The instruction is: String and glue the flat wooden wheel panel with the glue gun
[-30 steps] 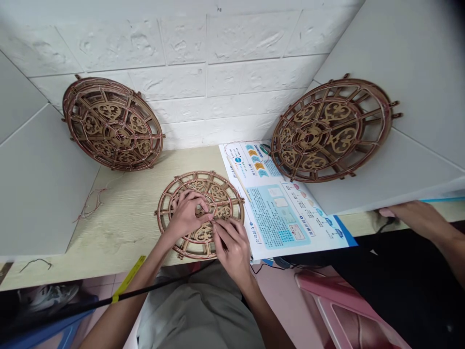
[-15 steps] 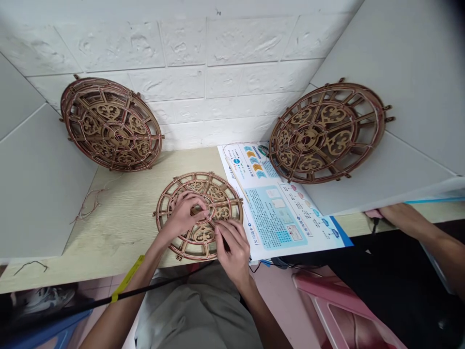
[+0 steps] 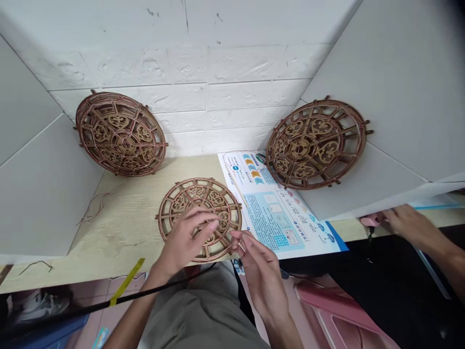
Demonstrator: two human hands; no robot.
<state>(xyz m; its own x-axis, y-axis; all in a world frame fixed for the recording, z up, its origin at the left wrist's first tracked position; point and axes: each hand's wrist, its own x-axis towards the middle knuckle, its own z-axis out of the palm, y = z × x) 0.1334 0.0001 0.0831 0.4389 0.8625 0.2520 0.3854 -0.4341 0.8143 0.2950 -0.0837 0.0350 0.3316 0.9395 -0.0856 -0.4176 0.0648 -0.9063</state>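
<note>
A round brown lattice disc [image 3: 217, 197] with reddish cord along its ribs lies flat on the pale wooden table [image 3: 123, 228]. Over its lower left part is my left hand [image 3: 189, 237], thumb and fingers apart, slightly blurred. My right hand [image 3: 259, 271] is off the disc's lower right edge, its thumb and fingertips pinched together; whatever is between them is too small to make out.
Similar discs lean at the back left [image 3: 121, 133] and back right [image 3: 316, 143]. A printed sheet [image 3: 269, 218] lies right of the flat disc. Loose cord [image 3: 95, 206] is at left. Another person's hand [image 3: 407, 225] holds something pink beyond the right panel.
Both hands have come off the disc's centre. My right hand moved right and toward me, past the rim; my left hand lifted a little and its fingers spread. The camera view shifted slightly.
</note>
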